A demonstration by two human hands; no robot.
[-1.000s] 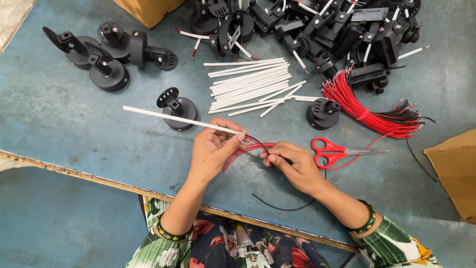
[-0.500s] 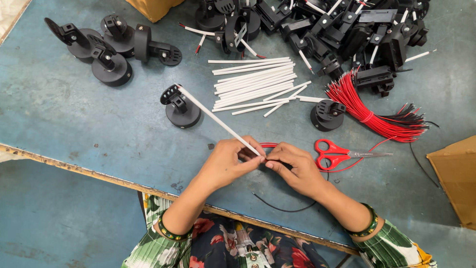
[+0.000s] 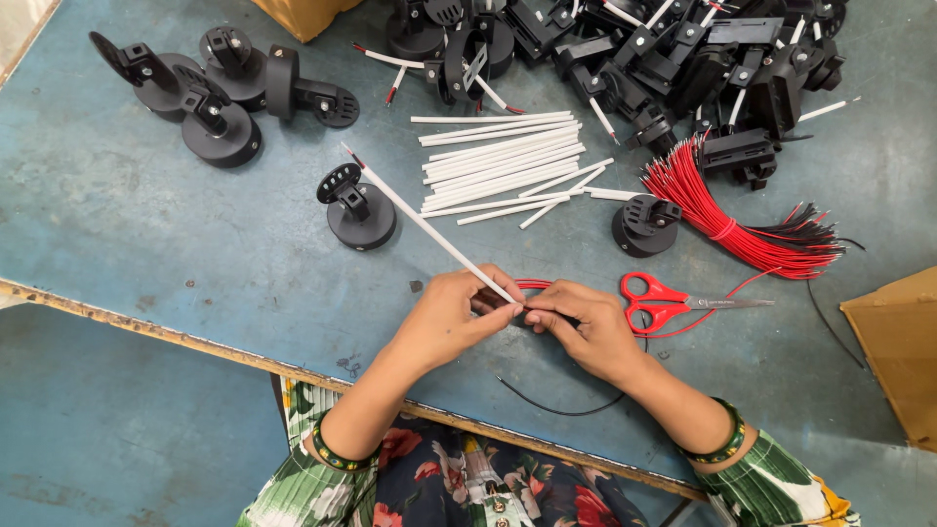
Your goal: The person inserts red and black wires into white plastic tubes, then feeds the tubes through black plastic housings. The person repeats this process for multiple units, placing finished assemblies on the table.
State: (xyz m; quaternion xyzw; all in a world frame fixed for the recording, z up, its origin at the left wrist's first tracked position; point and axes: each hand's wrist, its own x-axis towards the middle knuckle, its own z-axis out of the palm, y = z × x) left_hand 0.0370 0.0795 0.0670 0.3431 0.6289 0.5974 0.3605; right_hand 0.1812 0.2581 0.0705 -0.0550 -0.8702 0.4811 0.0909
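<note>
We look down on a worn blue worktable (image 3: 127, 244) with a chipped front edge. Near that edge our 2 bare hands meet. Our left hand (image 3: 454, 312) pinches the near end of a thin white sleeve tube (image 3: 429, 226), which slants away up and to the left, its far tip passing beside a round black mount (image 3: 359, 213). Our right hand (image 3: 586, 327) has its fingertips closed together on wires at the mouth of the tube; a red wire (image 3: 532, 285) loops out just behind the fingers and a black wire (image 3: 561, 408) curves out below the hand toward us. Red-handled scissors (image 3: 673, 301) lie just right of our right hand, blades pointing right. Further back a loose row of white tubes (image 3: 503, 161) lies flat, with a tied bundle of red wires (image 3: 727, 220) to its right and another round black mount (image 3: 644, 224) between them. A heap of black fittings (image 3: 673, 59) fills the far edge, and 4 more black mounts (image 3: 215, 88) sit at the far left. A cardboard box (image 3: 893, 356) shows at the right edge
</note>
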